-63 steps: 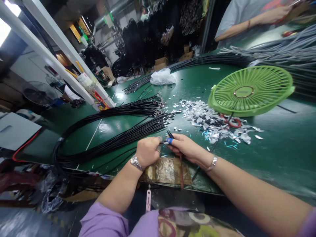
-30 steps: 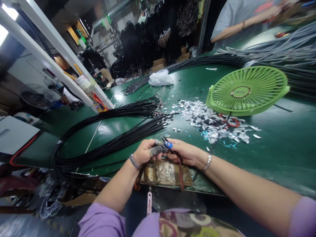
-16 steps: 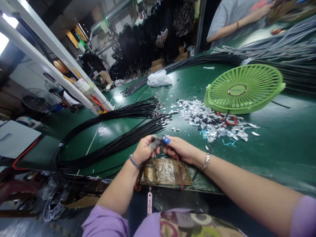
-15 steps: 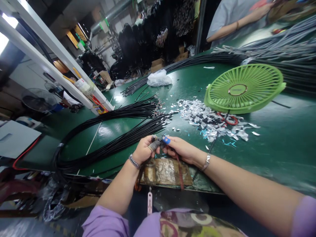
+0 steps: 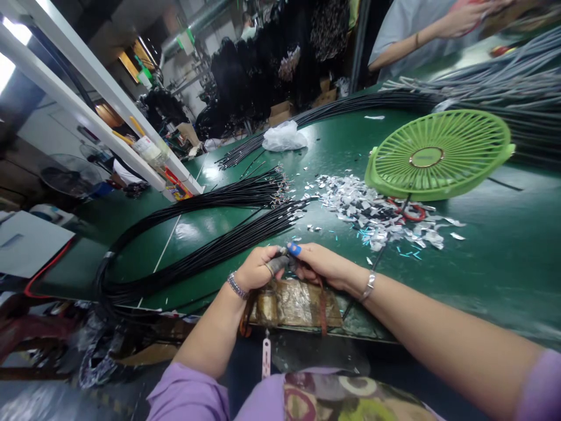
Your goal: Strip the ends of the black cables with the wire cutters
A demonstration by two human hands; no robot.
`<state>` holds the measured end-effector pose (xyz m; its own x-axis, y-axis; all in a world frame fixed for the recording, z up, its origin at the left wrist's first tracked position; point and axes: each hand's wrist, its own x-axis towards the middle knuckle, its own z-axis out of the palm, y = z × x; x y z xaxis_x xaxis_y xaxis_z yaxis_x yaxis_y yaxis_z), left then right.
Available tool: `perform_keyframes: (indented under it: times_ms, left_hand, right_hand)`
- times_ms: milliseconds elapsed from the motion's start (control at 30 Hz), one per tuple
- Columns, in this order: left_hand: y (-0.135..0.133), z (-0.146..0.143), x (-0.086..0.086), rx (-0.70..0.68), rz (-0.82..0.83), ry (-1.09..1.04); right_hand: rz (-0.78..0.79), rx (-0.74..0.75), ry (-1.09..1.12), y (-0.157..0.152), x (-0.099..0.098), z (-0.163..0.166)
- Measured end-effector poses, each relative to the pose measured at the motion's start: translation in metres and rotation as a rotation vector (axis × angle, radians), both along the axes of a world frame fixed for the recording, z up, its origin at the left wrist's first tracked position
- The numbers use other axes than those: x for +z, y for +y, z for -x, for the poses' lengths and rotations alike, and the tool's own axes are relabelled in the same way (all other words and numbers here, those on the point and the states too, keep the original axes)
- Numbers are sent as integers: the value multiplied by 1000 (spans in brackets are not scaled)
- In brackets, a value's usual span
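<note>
My left hand [image 5: 259, 268] and my right hand [image 5: 322, 263] meet at the fingertips near the table's front edge. Both are closed in a pinch. What lies between the fingers is small, dark and mostly covered, so I cannot make it out. A grey cover wraps my left thumb; a blue wrap [image 5: 294, 249] sits on my right thumb. Just below the hands is a block wrapped in brown tape [image 5: 300, 304], with a reddish strap [image 5: 323, 313] over it. To the left lies a looped bundle of black cables [image 5: 219, 248], its stripped ends pointing toward the table's middle.
Silver foil scraps [image 5: 350, 204] and blue bits are heaped beyond my right hand. A green fan [image 5: 438, 155] stands over them. Farther back are a clear plastic bag [image 5: 284, 137] and grey cables [image 5: 491, 79]. A co-worker's arm [image 5: 407, 49] shows across the table. A white post [image 5: 105, 111] rises left.
My fingertips stay together and have shifted only slightly. Across the table, the co-worker's hand has moved. The whole view has shifted a little.
</note>
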<state>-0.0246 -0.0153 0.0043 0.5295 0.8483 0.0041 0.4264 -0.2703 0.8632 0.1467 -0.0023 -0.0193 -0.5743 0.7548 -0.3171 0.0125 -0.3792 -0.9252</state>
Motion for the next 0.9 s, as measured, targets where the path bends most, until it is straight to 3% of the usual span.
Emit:
perform_keyframes:
  times_ms: [300,500,700,900]
  left_hand:
    - [2,1,-1,-122,-196,72]
    - [0,-1,-8,93,-359,151]
    - [-3,1,-18,220,-582,194]
    - [-2,-3,-23,246,-632,161]
  right_hand:
    - [155,86,141,6,-6,-3]
    - [241,0,358,6,-10,-7]
    - [118,22,441,5,-11,-4]
    - [-117,-111,305,2,-14,3]
